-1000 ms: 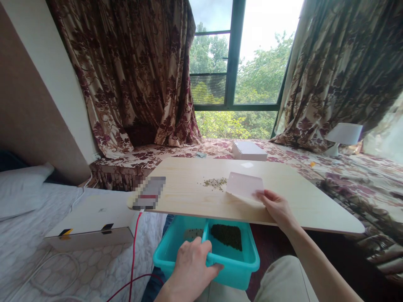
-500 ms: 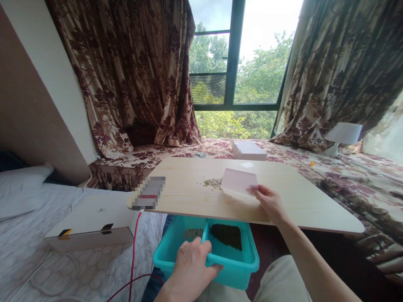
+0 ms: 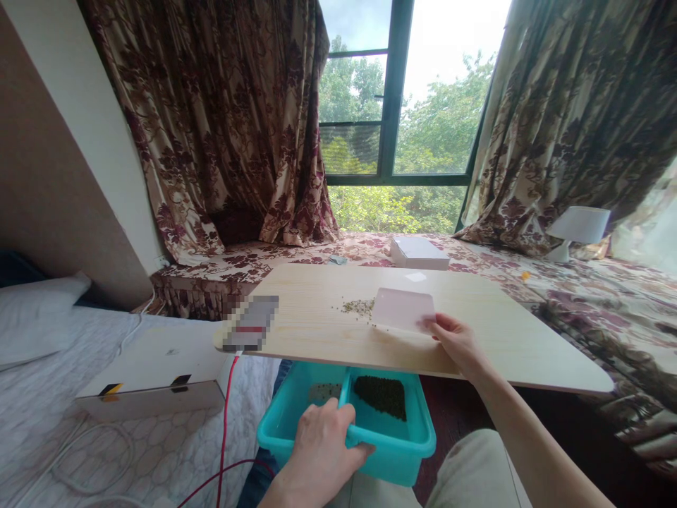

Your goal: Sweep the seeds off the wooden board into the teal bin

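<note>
My right hand (image 3: pixel 455 341) pinches the near right corner of a thin, translucent pinkish-white plastic sheet (image 3: pixel 403 309). The sheet is held over the pale wooden tabletop (image 3: pixel 307 335), its left edge beside a scattered patch of small greenish beans or seeds (image 3: pixel 357 307). Below the table's front edge is a turquoise two-part plastic bin (image 3: pixel 391 451). Its right compartment has a heap of dark green grains (image 3: pixel 379 396); a few pale bits lie in the left one. My left hand (image 3: pixel 324 444) is closed on the bin's near rim by the divider.
At the table's left end lies a blurred phone-like device (image 3: pixel 250 323) with a red cable (image 3: pixel 225 416) hanging down. A white box (image 3: pixel 153 374) rests on the bed at left. Behind the table are another white box (image 3: pixel 420 252) and a lamp (image 3: pixel 579 226).
The sheet in my right hand has shifted very slightly down and toward me. My left hand and the bin have stayed where they were.
</note>
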A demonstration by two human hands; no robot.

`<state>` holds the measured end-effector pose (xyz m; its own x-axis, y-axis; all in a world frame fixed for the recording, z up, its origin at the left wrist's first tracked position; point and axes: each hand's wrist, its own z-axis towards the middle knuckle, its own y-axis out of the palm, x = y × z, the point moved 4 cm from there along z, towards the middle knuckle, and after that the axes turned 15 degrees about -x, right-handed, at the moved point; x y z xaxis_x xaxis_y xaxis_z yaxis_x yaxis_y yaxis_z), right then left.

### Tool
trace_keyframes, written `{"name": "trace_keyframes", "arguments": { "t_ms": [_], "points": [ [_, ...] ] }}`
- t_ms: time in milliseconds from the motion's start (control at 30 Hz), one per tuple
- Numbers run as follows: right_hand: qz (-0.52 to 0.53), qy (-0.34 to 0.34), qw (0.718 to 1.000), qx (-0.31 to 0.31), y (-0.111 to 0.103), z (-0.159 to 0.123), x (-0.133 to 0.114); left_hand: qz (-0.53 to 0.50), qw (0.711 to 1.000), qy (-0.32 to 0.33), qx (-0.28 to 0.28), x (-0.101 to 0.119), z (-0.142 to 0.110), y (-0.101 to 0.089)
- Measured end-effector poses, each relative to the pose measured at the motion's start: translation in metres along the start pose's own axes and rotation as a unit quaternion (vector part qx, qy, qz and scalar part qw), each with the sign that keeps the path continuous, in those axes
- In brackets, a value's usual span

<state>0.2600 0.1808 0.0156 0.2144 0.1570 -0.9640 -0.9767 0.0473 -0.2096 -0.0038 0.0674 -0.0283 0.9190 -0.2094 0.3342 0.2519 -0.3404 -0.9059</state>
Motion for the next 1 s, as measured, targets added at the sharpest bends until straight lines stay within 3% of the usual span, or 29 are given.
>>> {"name": "trace_keyframes", "arguments": {
  "t_ms": [400,733,1000],
  "points": [
    [-0.027,-0.004,0.998,0.061,-0.024,-0.019,0.015,0.000,1.000,-0.002,0.002,-0.001,0.001,0.001],
    [-0.024,0.005,1.000,0.019,-0.007,-0.025,-0.008,-0.005,1.000,-0.008,-0.012,0.001,0.000,-0.002],
    [-0.034,0.016,0.999,0.024,-0.003,-0.005,0.003,-0.026,0.998,-0.030,-0.040,0.001,-0.002,-0.006]
  ]
}}
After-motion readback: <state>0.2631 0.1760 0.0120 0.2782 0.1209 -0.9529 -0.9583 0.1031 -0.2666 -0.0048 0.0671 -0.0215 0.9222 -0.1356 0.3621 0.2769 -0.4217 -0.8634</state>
